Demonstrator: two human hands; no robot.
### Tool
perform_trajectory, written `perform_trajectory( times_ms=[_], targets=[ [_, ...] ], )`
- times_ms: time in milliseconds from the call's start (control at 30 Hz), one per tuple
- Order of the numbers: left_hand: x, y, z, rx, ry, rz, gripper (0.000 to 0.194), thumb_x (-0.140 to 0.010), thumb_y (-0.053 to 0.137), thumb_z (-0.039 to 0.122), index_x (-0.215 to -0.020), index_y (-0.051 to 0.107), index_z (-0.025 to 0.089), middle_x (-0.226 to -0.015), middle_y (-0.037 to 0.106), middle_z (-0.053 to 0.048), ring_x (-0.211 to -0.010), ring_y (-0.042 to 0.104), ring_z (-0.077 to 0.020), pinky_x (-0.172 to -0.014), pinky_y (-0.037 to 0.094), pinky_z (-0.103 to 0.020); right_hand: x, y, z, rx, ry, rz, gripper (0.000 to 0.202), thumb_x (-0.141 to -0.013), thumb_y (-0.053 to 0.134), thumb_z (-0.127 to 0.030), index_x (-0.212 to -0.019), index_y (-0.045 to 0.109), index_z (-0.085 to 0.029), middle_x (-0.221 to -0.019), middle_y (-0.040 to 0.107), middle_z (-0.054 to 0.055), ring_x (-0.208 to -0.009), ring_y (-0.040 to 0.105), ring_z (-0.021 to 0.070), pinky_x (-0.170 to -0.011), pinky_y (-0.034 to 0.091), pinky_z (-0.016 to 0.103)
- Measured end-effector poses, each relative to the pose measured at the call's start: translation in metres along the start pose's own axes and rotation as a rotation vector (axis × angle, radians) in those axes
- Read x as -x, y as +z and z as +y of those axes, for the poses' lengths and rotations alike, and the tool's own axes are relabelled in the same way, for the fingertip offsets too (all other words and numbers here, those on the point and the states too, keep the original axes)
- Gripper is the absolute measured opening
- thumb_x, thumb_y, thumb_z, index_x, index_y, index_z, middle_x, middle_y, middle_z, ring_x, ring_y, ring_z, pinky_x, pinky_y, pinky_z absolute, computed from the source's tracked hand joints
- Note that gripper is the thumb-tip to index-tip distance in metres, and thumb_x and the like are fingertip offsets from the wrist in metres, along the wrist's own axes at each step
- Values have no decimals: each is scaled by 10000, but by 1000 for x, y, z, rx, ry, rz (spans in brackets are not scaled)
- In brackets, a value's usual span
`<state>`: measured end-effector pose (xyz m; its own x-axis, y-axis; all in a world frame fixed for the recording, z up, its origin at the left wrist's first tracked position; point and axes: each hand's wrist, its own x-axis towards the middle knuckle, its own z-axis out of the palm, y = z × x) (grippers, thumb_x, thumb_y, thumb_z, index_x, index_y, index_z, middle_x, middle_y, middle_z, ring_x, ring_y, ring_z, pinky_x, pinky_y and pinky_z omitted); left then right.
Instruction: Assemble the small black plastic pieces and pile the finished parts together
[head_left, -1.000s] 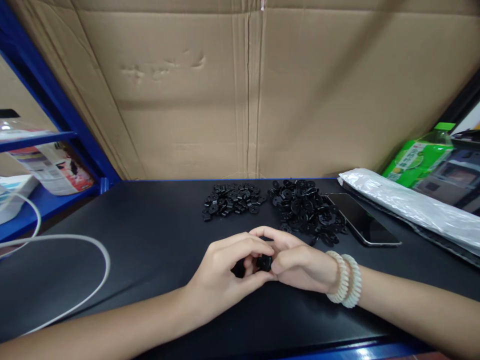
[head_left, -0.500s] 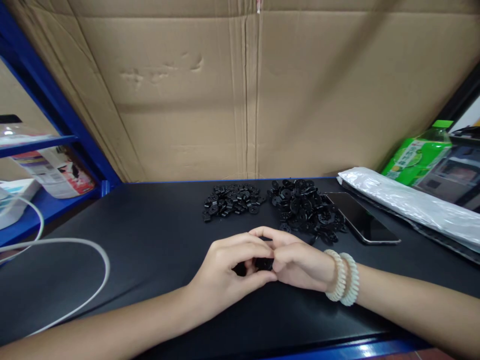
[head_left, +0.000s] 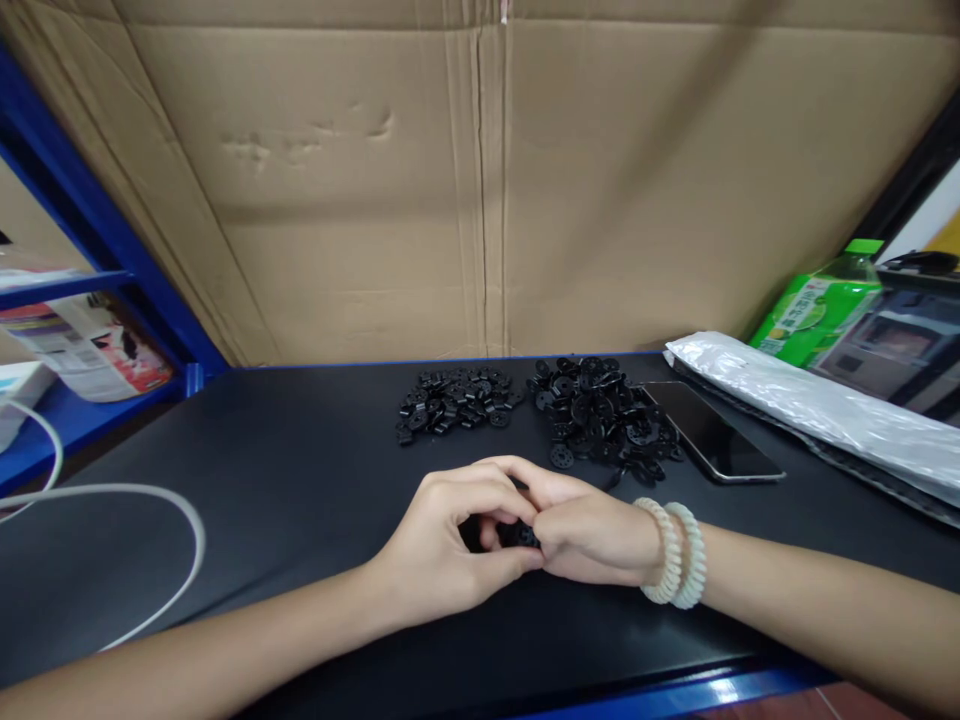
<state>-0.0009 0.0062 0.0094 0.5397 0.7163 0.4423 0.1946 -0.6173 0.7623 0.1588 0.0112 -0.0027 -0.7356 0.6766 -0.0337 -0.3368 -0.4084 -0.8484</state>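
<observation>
My left hand and my right hand meet above the front middle of the black table. Between their fingertips is a small black round part with holes in its face, partly hidden by the fingers. The left thumb and fingers curl round it from the left, and the closed right hand grips it from the right. Just beyond the hands lie two heaps: smaller black clip-like parts on the left, and black round discs with holes on the right.
A smartphone lies right of the disc heap. Farther right are a silvery plastic package and a green-labelled bottle. A white cable loops over the table's left side beside a blue shelf frame. Cardboard stands behind.
The view has shifted slightly, so the scene sits a little farther left. Both hands stay together round the black part, whose holed face shows more clearly now.
</observation>
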Motion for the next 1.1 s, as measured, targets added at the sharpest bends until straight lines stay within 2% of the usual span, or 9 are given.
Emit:
perform_trajectory(
  times_ms=[167,467,633,767,967,1033,1100],
  targets=[
    [2,0,2,35,-29,-2,119,-645,710,48,-739,741,114,-739,662,-64,-560,521,-103,-478,448,-181,0,0,2,12,-19,-11,678,-487,454,40,-1119,507,-200,-912,551,-1,-847,491,130,-706,345,253],
    [4,0,-1,32,-26,11,136,-631,692,41,-722,736,132,-693,655,-42,-494,542,-86,-475,471,-186,2,4,3,-5,-40,16,668,-524,521,13,-1146,518,-230,-1005,511,-5,-825,463,116,-714,318,266],
    [5,0,-3,67,-63,14,141,-615,699,43,-725,727,126,-724,645,-46,-496,561,-87,-468,477,-188,1,4,4,25,-57,-5,641,-522,494,6,-1122,528,-217,-895,512,-18,-802,459,119,-710,301,270],
    [6,1,-4,97,-75,24,150,-603,697,32,-722,724,119,-763,635,-48,-488,557,-70,-467,483,-178,1,5,5,19,-48,-14,682,-510,477,9,-1155,516,-211,-908,520,-10,-808,458,121,-726,303,271],
    [9,5,-8,77,-47,72,191,-551,676,-1,-709,708,101,-729,627,-34,-453,542,-61,-437,467,-169,3,11,6,-20,-31,59,731,-481,467,15,-1176,517,-207,-843,542,-11,-787,467,128,-775,326,270],
    [10,6,-9,77,-44,85,196,-536,667,-9,-693,704,103,-685,618,-20,-452,533,-61,-434,460,-168,3,12,6,-28,-31,73,732,-483,465,14,-1176,523,-214,-847,547,-8,-809,479,134,-787,334,274],
    [10,4,-9,149,-90,120,172,-567,646,-2,-691,689,108,-685,612,-15,-485,569,-76,-473,494,-180,4,14,7,-18,-29,57,724,-491,453,8,-1172,524,-226,-911,554,6,-806,486,137,-728,350,274]
  ],
)
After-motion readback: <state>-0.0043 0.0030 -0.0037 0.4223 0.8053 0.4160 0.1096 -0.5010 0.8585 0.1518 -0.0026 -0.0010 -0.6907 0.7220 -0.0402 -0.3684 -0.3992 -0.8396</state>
